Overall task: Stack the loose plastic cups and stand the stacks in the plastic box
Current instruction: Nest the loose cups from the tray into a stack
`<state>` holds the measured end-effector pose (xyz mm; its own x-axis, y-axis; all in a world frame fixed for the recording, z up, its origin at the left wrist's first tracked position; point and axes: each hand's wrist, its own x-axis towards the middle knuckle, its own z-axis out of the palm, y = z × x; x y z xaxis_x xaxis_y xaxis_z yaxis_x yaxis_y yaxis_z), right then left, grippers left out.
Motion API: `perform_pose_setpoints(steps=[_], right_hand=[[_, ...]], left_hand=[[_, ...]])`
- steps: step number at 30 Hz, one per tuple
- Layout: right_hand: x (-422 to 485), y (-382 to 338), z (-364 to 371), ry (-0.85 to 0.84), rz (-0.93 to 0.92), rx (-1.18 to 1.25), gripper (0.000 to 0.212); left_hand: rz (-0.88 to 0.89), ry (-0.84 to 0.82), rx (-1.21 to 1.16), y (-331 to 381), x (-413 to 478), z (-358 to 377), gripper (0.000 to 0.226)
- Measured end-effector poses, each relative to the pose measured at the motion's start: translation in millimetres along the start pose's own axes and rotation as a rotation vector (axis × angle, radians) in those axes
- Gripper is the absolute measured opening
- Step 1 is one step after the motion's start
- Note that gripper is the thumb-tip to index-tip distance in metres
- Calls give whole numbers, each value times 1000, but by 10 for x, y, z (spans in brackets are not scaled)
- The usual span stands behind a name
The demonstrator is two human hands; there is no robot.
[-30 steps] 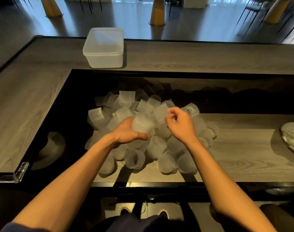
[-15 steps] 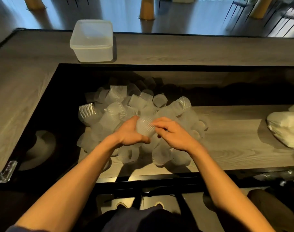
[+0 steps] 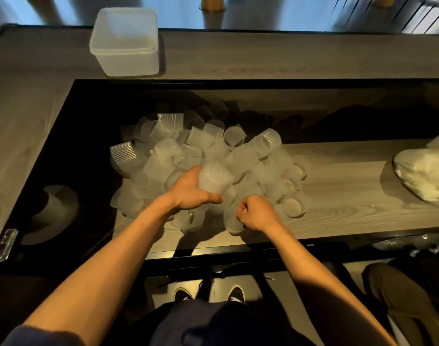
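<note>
Mid-frame, left grip clasps a ribbed cup; right grip curled above the heap, contents hidden, cannot tell

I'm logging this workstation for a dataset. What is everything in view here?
plastic box: one, translucent white, far wooden ledge, left of centre
loose cups: many, uncountable, translucent, piled on the lower shelf
ribbed cup: one, translucent, in the left hand above the pile
bag: one, whitish, right end of shelf
shoes: two, dark, floor below
left hand: one, grips the ribbed cup
right hand: one, fingers curled at the pile's near edge, grip unclear
</note>
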<state>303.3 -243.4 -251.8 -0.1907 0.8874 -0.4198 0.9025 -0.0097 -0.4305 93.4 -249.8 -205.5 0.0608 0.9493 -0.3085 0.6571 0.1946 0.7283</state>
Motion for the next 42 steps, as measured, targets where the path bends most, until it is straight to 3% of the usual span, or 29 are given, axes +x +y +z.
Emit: perform_pose_setpoints(steps=[5, 7, 9, 18, 20, 23, 26, 28, 30, 34, 38, 42], right_hand=[[-112, -83, -556, 212, -82, 271, 19], [-204, -142, -793, 383, -195, 407, 13], [-300, -204, -942, 435, -326, 447, 11], [-358, -219, -886, 111, -452, 349, 22], [-352, -125, -881, 220, -405, 497, 18], [-268, 134, -744, 387, -112, 530, 15], [-227, 418, -468, 222, 117, 158, 3], [-233, 522, -296, 95, 177, 9, 41], [-236, 552, -173, 69, 190, -54, 47], [-238, 546, -117, 137, 149, -78, 14], [-331, 411, -483, 356, 101, 24, 16], [-491, 166, -892, 592, -118, 344, 22]], left_hand=[[-13, 9, 15, -4, 24, -13, 90], [-20, -14, 17, 2, 30, 9, 90], [-10, -33, 21, 37, 38, 43, 90], [60, -43, 3, 237, 98, 89, 84], [67, -46, -15, 224, 92, 89, 86], [56, -40, -34, 194, 79, 148, 87], [38, -28, -7, 216, 38, 240, 99], [34, -34, -24, 238, 38, 291, 105], [47, -54, -43, 250, 58, 331, 98], [67, -60, -35, 258, 88, 373, 94], [67, -56, -11, 270, 107, 356, 89], [66, -73, 22, 297, 107, 352, 89]])
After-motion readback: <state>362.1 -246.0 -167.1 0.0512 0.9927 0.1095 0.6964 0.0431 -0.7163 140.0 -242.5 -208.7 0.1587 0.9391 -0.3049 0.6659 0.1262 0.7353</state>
